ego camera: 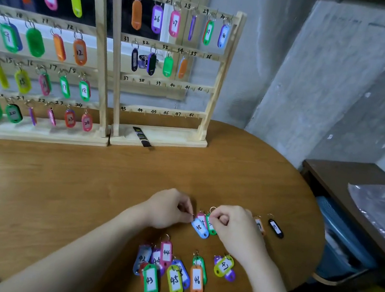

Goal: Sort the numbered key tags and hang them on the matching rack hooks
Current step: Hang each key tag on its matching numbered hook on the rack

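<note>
Sorting glossy plastic key tags on a wood-grain table (53,187)

Left hand (169,209) pinches the blue oval tag (200,227) by its wire ring; right hand (233,224) pinches the green tag (211,227) by its ring, before the pale wooden rack (168,66).

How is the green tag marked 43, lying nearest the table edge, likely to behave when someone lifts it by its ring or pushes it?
The green tag 43 looks like flat, thin plastic, so probably light and stiff. Lifted by its ring it would likely dangle and swing, as hung tags on the rack do. Pushed on the smooth table, it should slide rather than roll, perhaps nudging the tags overlapping it.
</note>
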Action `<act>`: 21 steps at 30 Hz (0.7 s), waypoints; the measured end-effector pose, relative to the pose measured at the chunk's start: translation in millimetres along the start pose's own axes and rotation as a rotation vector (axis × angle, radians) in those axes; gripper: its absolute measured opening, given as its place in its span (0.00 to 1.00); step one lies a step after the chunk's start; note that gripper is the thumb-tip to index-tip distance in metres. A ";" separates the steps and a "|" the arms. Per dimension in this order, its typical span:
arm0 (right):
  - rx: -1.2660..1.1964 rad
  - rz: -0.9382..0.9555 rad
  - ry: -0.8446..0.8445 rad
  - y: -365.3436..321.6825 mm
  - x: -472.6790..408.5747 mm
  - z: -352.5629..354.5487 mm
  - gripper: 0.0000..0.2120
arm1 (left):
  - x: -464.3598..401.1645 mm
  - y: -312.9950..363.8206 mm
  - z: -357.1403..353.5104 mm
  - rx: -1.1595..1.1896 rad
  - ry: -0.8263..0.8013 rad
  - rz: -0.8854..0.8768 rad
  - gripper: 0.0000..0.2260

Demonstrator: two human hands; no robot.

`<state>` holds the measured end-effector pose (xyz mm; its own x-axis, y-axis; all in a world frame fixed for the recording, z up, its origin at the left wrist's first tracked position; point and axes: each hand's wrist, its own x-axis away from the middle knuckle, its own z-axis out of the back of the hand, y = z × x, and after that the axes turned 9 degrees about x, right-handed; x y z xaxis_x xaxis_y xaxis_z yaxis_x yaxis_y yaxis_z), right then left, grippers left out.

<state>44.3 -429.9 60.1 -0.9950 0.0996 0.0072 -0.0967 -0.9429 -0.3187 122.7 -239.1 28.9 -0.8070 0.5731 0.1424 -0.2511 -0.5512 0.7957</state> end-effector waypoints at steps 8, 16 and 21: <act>0.085 -0.020 -0.022 -13.4 -6.9 -4.8 0.06 | 12.4 -9.6 21.2 0.191 -0.101 -0.005 0.04; 0.148 -0.018 0.007 -24.6 -14.0 -14.8 0.06 | 19.6 -9.9 25.1 0.212 -0.079 0.012 0.05; 0.035 0.003 0.020 -22.9 -19.4 -13.0 0.06 | 19.4 -8.4 31.8 0.249 0.068 0.008 0.04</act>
<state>66.2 -406.2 54.9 -0.9946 0.1027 -0.0132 -0.0946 -0.9537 -0.2854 126.1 -204.0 43.6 -0.8450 0.5220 0.1162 -0.1114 -0.3844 0.9164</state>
